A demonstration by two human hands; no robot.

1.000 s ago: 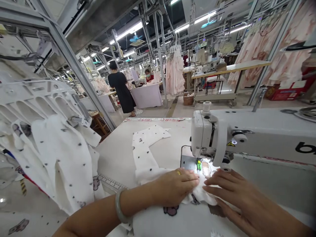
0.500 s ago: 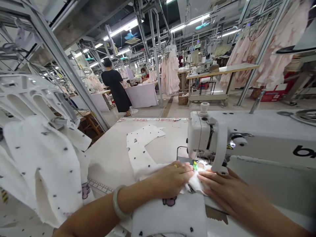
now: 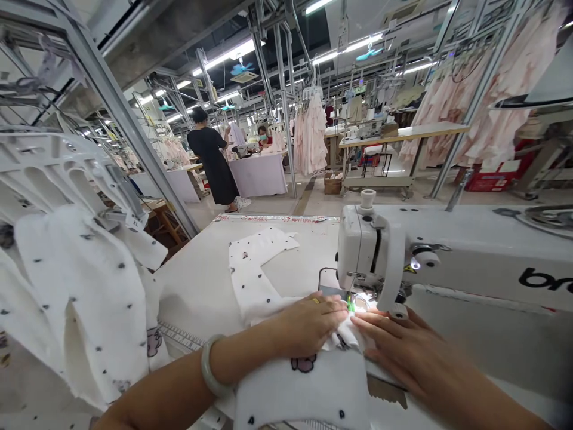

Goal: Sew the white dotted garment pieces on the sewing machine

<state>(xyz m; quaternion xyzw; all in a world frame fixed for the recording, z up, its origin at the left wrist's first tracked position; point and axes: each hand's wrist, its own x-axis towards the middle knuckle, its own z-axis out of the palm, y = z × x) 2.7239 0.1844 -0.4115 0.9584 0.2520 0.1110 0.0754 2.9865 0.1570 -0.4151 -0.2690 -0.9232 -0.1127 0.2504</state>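
Observation:
A white printed fabric piece (image 3: 264,269) with small dark motifs lies on the sewing table (image 3: 206,280) and runs under the head of a white sewing machine (image 3: 447,251). My left hand (image 3: 308,325), with a ring and a pale bangle on the wrist, lies on the fabric just left of the needle, fingers curled down and pressing it. On the right of the needle, my right hand (image 3: 394,349) rests flat on the same fabric with fingers stretched out. Both hands' fingertips almost meet under the machine's lit needle area (image 3: 356,304).
More white printed pieces (image 3: 80,310) hang from a white plastic hanger rack (image 3: 58,173) at my left. A metal post (image 3: 120,113) slants behind it. Further back a person in black (image 3: 215,158) stands at a table, another sits, and pink garments (image 3: 308,131) hang on rails.
Both hands have slid with the fabric toward the needle, closer under the machine head. The view has shifted slightly right and down.

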